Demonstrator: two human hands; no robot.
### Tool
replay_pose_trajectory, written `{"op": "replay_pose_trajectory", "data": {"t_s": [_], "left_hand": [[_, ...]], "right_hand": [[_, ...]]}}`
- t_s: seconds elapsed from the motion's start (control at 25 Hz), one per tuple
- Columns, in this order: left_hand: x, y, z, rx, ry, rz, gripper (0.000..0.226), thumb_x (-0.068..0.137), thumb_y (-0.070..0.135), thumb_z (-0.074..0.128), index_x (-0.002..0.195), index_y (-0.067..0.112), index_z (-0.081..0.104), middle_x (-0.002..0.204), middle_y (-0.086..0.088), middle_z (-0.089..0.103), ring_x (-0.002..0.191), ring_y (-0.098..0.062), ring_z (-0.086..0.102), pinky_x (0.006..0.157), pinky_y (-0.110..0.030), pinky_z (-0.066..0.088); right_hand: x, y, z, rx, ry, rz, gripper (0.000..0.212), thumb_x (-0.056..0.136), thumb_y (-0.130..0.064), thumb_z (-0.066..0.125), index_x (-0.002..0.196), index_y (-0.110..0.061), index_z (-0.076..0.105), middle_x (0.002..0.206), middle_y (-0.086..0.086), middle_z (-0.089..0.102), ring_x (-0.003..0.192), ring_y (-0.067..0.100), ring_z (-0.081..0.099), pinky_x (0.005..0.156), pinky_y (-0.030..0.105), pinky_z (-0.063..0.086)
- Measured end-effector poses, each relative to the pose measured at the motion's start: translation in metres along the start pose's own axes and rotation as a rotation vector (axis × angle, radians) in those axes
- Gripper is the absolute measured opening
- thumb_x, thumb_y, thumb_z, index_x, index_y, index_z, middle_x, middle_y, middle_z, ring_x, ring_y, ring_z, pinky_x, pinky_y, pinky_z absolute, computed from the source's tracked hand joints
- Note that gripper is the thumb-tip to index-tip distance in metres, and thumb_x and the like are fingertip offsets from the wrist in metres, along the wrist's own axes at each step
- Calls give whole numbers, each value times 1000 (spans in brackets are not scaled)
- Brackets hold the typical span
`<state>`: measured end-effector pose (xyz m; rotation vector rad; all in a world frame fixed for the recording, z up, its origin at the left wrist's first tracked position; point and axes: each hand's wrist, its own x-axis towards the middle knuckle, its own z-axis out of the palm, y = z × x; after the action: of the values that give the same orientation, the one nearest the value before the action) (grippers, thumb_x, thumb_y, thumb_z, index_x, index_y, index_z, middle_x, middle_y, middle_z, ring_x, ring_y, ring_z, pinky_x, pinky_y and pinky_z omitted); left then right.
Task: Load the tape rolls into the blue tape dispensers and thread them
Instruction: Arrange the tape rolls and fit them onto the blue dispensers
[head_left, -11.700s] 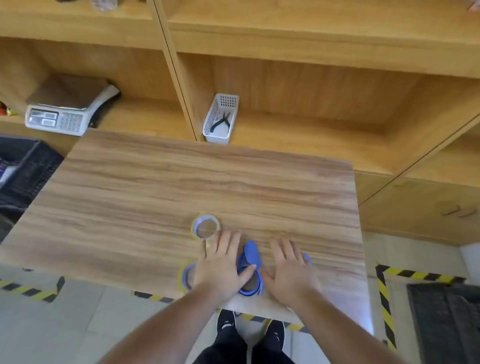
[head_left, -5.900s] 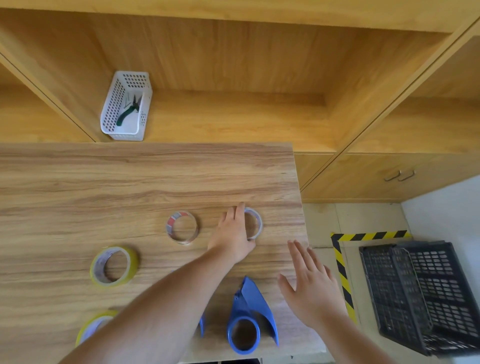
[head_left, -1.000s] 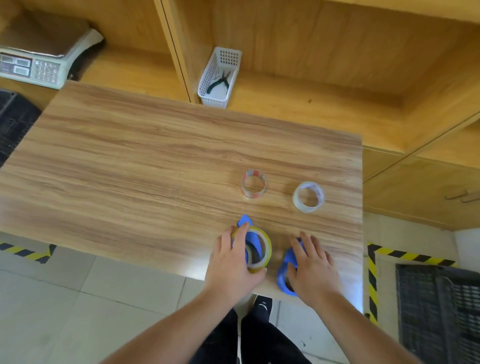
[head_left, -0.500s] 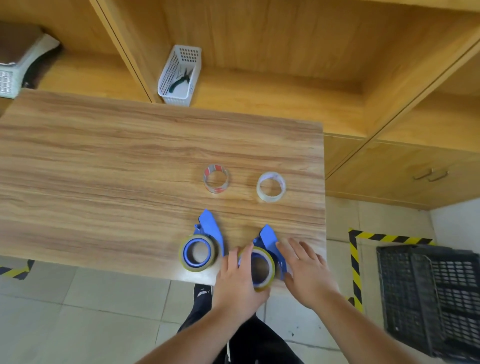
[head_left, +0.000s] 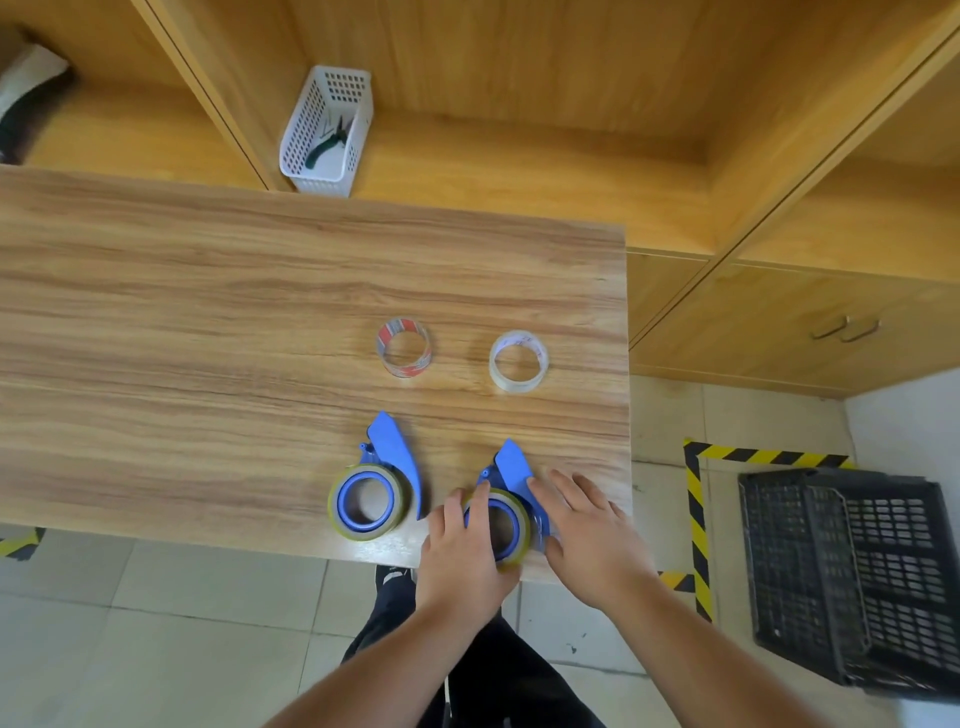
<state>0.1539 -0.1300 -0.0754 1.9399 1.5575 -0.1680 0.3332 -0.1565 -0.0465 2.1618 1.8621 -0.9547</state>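
Note:
Two blue tape dispensers lie flat near the table's front edge. The left dispenser (head_left: 390, 454) has a yellowish tape roll (head_left: 367, 503) seated on its hub, and no hand touches it. The right dispenser (head_left: 513, 468) also carries a yellowish roll (head_left: 521, 514). My left hand (head_left: 464, 551) grips that roll from the left. My right hand (head_left: 589, 530) rests on the dispenser's right side, fingers spread over its body. Farther back stand a clear roll with a red core (head_left: 403, 347) and a clear roll with a white core (head_left: 518, 360).
The wooden table (head_left: 208, 332) ends at its right edge close to my right hand. A white basket with pliers (head_left: 327, 132) sits on the shelf behind. A black plastic crate (head_left: 852, 577) stands on the floor at the right, by yellow-black floor tape (head_left: 696, 519).
A second ago my hands worked on the left dispenser and roll. That loaded dispenser now lies free, and both hands have settled on the right dispenser with its roll. The view shifted slightly.

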Motion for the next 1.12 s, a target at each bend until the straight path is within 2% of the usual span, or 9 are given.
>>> {"op": "replay_pose_trajectory", "data": {"t_s": [0.28,0.6,0.72,0.88,1.0,1.12], "left_hand": [[4,-6,2,22,-1,22,113,75,57,75,161,33,5,159,-1,22,145,-25,31,115,-40,41],[-1,-32,-49,-9,139,135,93,79,64,66,156,36,22,158,7,25,145,-17,33,114,-34,36],[4,-59,-71,-12,208,77,83,85,64,59,156,32,30,158,2,32,142,-22,38,114,-38,38],[14,-105,-96,-119,223,-74,79,86,55,66,154,32,33,154,1,34,140,-25,38,107,-41,45],[24,-138,-106,-221,147,-176,84,87,48,70,156,28,26,154,-2,31,138,-29,38,105,-41,43],[34,-158,-110,-258,58,-234,90,86,51,71,158,27,22,157,-2,31,138,-32,42,105,-43,44]], "right_hand": [[0,-5,0,-3,-8,9,68,100,-30,46,156,-41,10,168,-13,8,155,21,6,120,43,24],[-1,-31,-7,-41,28,32,67,101,-34,43,158,-33,8,168,-7,10,154,23,8,121,41,23],[10,-57,-17,-37,57,-8,68,100,-34,44,159,-28,11,167,-6,10,151,21,10,120,38,24],[35,-98,-20,-9,89,-23,71,96,-31,47,158,-24,12,166,-5,17,152,21,13,119,38,28],[51,-135,-12,39,65,-31,76,96,-33,49,159,-20,8,166,-1,17,151,22,18,118,40,31],[64,-164,0,87,18,-13,79,97,-35,50,158,-18,4,165,4,20,149,25,23,114,42,37]]}}
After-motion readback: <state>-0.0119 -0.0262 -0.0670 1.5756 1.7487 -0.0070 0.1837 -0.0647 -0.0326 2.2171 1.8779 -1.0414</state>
